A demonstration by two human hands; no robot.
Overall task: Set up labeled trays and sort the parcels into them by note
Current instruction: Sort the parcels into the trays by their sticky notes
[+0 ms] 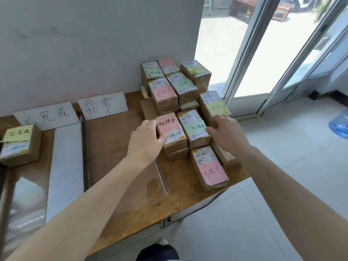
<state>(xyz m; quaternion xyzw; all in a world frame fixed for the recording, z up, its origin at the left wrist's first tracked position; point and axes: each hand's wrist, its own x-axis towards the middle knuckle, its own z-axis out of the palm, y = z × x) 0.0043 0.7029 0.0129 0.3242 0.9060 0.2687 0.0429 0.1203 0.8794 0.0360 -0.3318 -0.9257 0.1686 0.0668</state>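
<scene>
Two hands flanking a pair of parcels atop a stack (177,155) on a desk (131,185).
Left hand (145,140) curled round the pink-note parcel (169,127)'s left edge; right hand (224,130) bent against the green-note parcel (194,127)'s right side, hold unclear. Risk of the pair buckling apart and tumbling off if squeezed only from outside.

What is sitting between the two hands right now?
Two parcels side by side, seen in the head view: a pink-note parcel gripped by the left hand, and a green-note parcel by the right hand.
</scene>
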